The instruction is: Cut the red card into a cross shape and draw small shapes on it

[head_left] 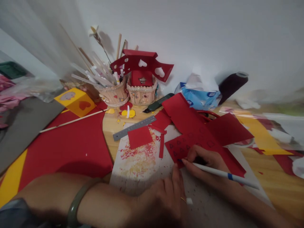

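Note:
In my right hand (206,160) is a slim white marker pen (220,171) with a blue band, its tip touching a red card cutout (194,136). The card is shaped like an unfolded box, and small triangles, circles and a square are drawn in dark outline on one panel. My left hand (163,193) lies at that panel's lower edge, its fingertips resting beside the pen tip and its lower fingers partly hidden. Under both hands spreads a white sheet (142,164) stained red and yellow. A red rectangle (140,137) and thin red strips lie left of the card.
Behind lie a steel ruler (134,127) and a dark green cutter (159,103). Two decorated pots (116,95) hold pens, sticks and a red cutout box. A yellow box (76,101) stands left, near large red card (68,142). Tissues (201,95) and a dark cylinder (232,85) stand back right.

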Demonstrator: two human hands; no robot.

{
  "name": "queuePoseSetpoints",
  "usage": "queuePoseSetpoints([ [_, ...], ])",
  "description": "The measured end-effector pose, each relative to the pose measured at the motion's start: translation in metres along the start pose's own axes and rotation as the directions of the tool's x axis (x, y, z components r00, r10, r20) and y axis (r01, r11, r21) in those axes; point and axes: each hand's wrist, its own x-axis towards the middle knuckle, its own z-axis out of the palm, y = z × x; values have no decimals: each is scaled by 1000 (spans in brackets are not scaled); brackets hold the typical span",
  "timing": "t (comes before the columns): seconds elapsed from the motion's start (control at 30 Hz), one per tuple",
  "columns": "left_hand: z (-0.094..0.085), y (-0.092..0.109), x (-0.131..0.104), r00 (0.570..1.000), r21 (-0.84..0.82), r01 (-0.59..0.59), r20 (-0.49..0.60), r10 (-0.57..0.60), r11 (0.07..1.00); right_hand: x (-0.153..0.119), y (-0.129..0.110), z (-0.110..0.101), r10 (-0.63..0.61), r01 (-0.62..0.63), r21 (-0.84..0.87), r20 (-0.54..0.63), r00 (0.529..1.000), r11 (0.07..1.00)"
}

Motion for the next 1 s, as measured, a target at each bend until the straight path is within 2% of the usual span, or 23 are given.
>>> queuePoseSetpoints([
  [0.23, 5, 6, 1, 993, -25, 86, -81, -87, 996, 0, 1, 0, -30, 30, 5, 53, 998, 1000],
  [0.47, 5, 4, 2, 994, -18, 75, -80, -76, 997, 4, 0, 0, -44, 45, 28, -20, 999, 999],
  [0.57, 4, 2, 2, 998, -19, 22, -51, -23, 1000, 5, -2, 0, -38, 39, 29, -33, 999, 999],
  [0.77, 2, 4, 1, 998, -1, 52, -37, -52, 999, 4, 7, 5, -67, 68, 19, -49, 997, 998],
  [0.9, 1, 5, 1, 998, 9, 57, -22, -57, 998, 1, 8, 3, -33, 33, 22, -27, 999, 999],
  [1.0, 1, 3, 1, 1000, 8, 14, -11, -14, 1000, 1, 4, -1, -48, 48, 10, 8, 999, 999],
])
